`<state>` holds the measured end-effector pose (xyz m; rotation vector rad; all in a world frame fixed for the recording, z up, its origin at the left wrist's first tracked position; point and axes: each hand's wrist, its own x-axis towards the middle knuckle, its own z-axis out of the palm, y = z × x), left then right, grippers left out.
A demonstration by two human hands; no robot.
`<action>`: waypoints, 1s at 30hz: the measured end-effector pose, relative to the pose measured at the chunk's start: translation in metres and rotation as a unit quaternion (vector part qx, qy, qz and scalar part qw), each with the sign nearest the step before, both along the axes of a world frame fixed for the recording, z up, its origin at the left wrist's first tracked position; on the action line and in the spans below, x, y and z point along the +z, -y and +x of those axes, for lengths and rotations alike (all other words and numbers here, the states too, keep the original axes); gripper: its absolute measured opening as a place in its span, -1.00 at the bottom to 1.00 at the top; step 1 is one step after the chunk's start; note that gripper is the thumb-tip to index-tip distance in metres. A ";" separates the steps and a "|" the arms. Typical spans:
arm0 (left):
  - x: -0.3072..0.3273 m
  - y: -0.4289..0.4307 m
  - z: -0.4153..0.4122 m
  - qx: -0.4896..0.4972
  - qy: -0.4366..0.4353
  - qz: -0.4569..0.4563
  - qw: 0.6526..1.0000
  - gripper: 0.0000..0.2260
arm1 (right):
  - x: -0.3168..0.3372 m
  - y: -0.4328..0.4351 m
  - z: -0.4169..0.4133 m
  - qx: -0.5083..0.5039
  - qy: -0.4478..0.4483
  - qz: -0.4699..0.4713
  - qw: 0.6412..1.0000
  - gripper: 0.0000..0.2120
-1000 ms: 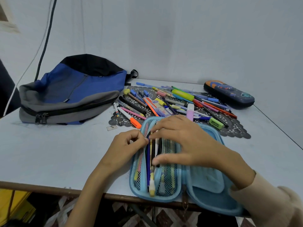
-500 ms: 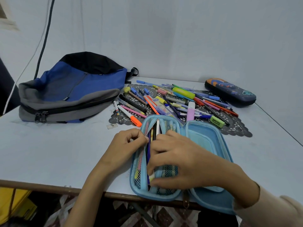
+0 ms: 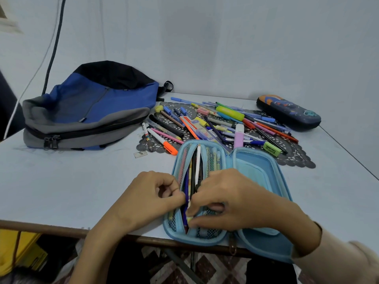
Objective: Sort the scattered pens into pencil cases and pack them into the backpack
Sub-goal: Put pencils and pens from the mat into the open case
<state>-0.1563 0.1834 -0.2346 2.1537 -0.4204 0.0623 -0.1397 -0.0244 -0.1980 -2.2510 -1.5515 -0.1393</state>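
A light blue pencil case [image 3: 256,167] lies open at the table's front edge, with several pens [image 3: 195,165] standing in its left half under mesh. My left hand [image 3: 151,195] pinches the mesh flap at the case's left side. My right hand [image 3: 235,201] is curled over the lower ends of the pens, fingers gripping them. A heap of scattered pens [image 3: 221,124] and highlighters lies on a dark lace mat [image 3: 295,158] behind the case. The blue, grey and black backpack [image 3: 88,107] lies zipped at the back left.
A second, dark blue pencil case [image 3: 289,112] with a cartoon print lies shut at the back right. A cable [image 3: 52,50] hangs down the wall behind the backpack. The white table [image 3: 61,181] ends just below my hands. Yellow items [image 3: 20,251] sit under the table at left.
My right hand has slid down the case from its top toward its lower end, uncovering the upper parts of the pens. My left hand stays at the mesh flap.
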 end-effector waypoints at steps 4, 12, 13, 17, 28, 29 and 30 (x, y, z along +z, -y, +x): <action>-0.002 -0.002 0.003 -0.045 -0.062 -0.068 0.995 -0.74 | -0.005 0.001 0.000 -0.008 0.013 -0.015 1.000 -0.84; -0.001 0.002 0.003 -0.052 -0.148 -0.151 0.976 -0.79 | -0.006 -0.003 0.004 0.003 0.047 0.000 0.999 -0.84; 0.001 0.003 0.003 -0.050 -0.145 -0.145 0.977 -0.79 | -0.007 -0.003 0.004 0.003 0.046 0.006 0.999 -0.84; 0.006 0.004 0.000 -0.045 -0.137 -0.130 0.981 -0.77 | -0.013 -0.005 0.004 -0.004 0.063 0.033 0.997 -0.81; 0.009 0.006 0.000 -0.014 -0.149 -0.128 0.980 -0.81 | -0.020 -0.004 0.003 0.008 0.141 0.064 0.988 -0.83; 0.009 0.006 0.000 -0.015 -0.148 -0.124 0.981 -0.79 | -0.019 -0.003 0.003 0.010 0.123 0.063 0.990 -0.84; 0.010 0.005 0.000 -0.014 -0.146 -0.120 0.982 -0.77 | -0.018 -0.001 0.003 0.011 0.096 0.063 0.993 -0.85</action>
